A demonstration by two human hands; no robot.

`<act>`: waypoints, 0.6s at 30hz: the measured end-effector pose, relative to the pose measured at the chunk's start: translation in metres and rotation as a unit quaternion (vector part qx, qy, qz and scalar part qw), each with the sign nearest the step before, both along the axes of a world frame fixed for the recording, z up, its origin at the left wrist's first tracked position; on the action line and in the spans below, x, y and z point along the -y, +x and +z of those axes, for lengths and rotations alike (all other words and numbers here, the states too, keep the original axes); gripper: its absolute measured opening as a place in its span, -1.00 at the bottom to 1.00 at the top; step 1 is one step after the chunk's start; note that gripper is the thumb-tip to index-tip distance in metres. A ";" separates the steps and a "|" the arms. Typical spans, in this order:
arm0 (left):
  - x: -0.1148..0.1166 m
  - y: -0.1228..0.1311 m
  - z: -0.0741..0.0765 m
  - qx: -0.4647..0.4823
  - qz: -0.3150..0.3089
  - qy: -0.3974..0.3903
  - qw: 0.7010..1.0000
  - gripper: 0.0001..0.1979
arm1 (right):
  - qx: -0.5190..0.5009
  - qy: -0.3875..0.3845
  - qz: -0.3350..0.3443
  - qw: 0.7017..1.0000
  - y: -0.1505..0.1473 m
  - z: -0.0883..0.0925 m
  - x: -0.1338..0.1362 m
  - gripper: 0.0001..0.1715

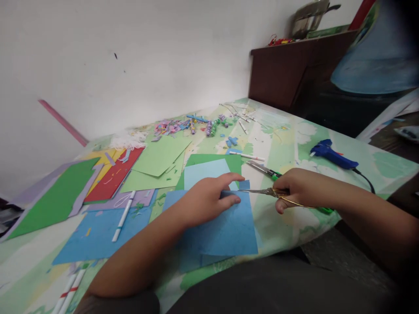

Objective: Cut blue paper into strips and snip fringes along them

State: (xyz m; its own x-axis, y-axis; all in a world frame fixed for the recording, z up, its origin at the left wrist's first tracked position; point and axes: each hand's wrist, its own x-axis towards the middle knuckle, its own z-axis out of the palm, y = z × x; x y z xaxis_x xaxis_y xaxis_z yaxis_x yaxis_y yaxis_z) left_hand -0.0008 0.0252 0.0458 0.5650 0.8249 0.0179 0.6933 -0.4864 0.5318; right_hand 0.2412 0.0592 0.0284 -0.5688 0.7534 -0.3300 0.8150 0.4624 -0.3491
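Note:
My left hand [206, 200] rests on a blue paper sheet [229, 231] near the table's front edge, thumb and fingers pinching its top edge. My right hand [301, 187] grips small gold scissors [262, 191], whose blades point left at the paper's upper right corner, close to my left fingertips. A second pair of scissors with green handles [265, 169] lies just behind my right hand.
Coloured paper sheets in green [59, 196], red [114, 174], light green [160, 159] and blue [98, 233] cover the table's left. A white pen [123, 216] lies there. Paper scraps [190, 126] sit at the back. A blue glue gun [330, 155] lies right. A dark cabinet [281, 74] stands behind.

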 end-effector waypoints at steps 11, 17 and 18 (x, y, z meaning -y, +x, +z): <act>-0.001 -0.005 -0.001 0.012 -0.007 0.010 1.000 -0.63 | -0.016 -0.005 0.000 1.000 0.002 -0.005 0.000 -0.48; -0.001 -0.007 0.000 0.020 0.001 0.016 1.000 -0.62 | -0.024 -0.004 -0.005 1.000 0.001 -0.004 0.001 -0.48; -0.001 -0.007 0.000 0.020 0.003 0.018 1.000 -0.61 | -0.025 0.000 -0.005 1.000 0.001 -0.003 0.001 -0.48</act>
